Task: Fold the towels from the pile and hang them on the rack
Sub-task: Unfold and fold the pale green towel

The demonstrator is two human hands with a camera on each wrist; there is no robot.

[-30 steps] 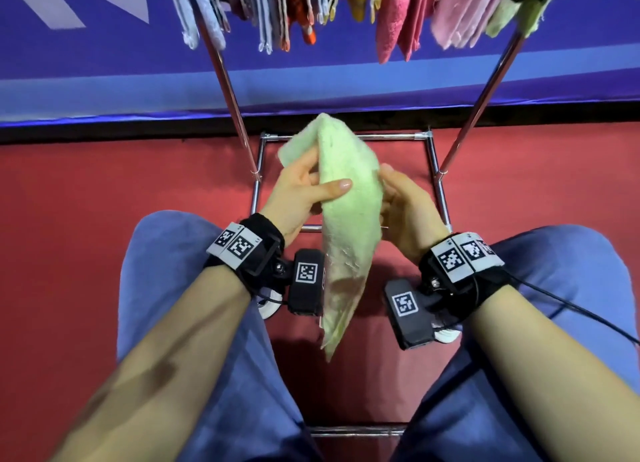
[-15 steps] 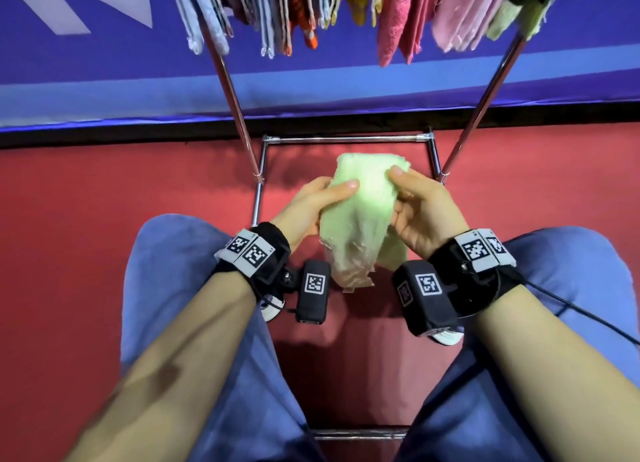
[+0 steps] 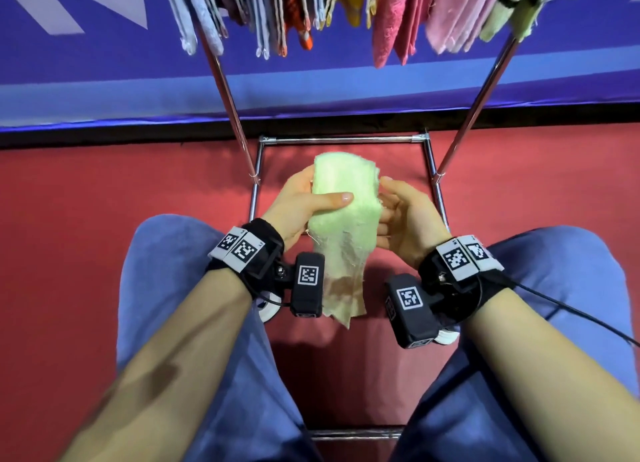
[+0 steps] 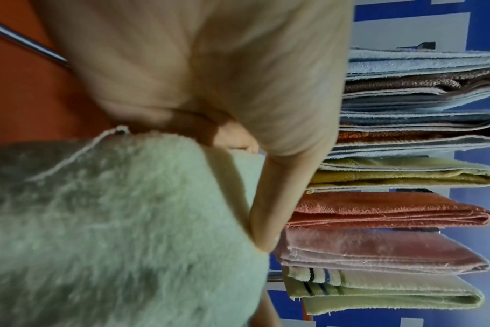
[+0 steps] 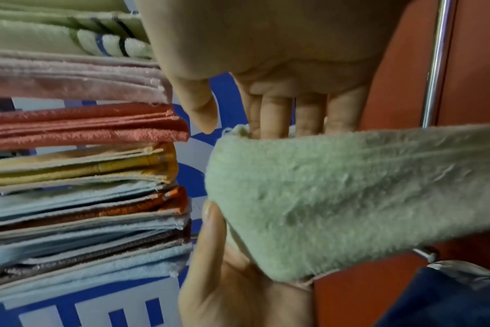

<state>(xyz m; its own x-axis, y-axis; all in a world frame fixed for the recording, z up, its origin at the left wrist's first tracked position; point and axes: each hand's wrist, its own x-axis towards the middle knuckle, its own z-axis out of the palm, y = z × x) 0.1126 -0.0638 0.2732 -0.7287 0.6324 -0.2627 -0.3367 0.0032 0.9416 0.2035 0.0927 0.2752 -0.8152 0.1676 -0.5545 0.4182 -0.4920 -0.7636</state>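
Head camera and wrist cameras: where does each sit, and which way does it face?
Head: on the person's head, facing forward and down at the towel, left hand, right hand, forearms, legs and rack.
Left wrist: on that wrist, facing along the palm to the towel and hung towels.
Right wrist: likewise along the right palm; the left hand shows too.
Shared: all see the towel and hung towels.

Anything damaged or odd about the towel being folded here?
The green towel gripped by the left hand, right hand against it, looks worn: its hanging lower end is ragged and carries a brownish patch, possibly only shadow, and a loose thread trails off one edge in the left wrist view. Nothing else stands out.
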